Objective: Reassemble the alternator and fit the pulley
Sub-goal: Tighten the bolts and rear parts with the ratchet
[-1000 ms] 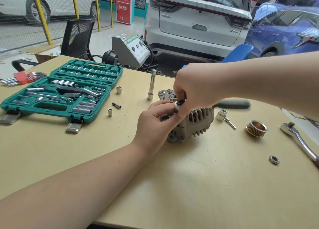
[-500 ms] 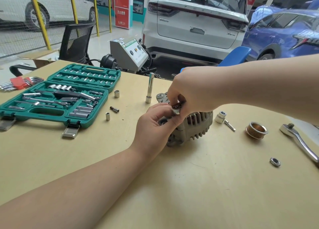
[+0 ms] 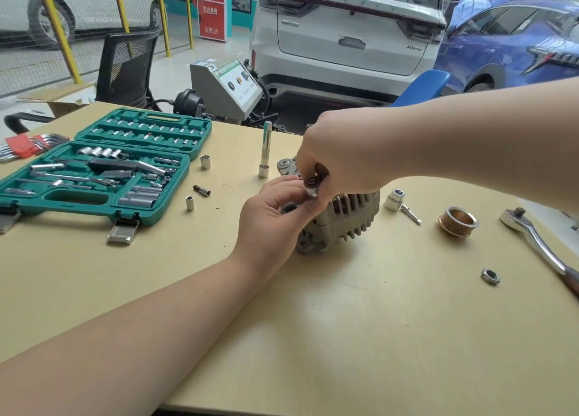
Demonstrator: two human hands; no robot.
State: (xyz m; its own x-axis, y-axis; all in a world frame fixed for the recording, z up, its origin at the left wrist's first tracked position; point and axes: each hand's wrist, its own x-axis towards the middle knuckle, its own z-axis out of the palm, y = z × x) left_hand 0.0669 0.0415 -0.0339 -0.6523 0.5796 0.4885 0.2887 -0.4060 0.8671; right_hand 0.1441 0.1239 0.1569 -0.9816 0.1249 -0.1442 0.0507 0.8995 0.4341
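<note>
Alternator [image 3: 340, 221] housing is lying on its side near the middle of the desk [image 3: 360, 337], its grey finned body pointing toward the right. My left hand [image 3: 272, 218] is reaching in from below and curling its fingers around the near end of it, steadying it. My right hand [image 3: 338, 162] is coming across from the right, and its fingertips are pinching a small silver piece with a dark red centre [image 3: 311, 186] right at the top of the housing; I cannot tell exactly what that piece is.

Just beside the alternator on the right, a short socket [image 3: 394, 199] is standing with a small bit [image 3: 411, 214] lying next to it. Farther right, the grooved pulley [image 3: 458, 221] is sitting on the desk, well apart from the housing, and a nut [image 3: 490, 276] is lying nearer to me. A ratchet handle [image 3: 539, 237] is stretching along the right edge.

Behind the alternator, a long socket [image 3: 266, 149] is standing upright. To the left, loose sockets [image 3: 205, 161] are resting near an open green tool case [image 3: 103, 171], and a red-holdered set of hex keys [image 3: 25, 146] is lying at the far left.
</note>
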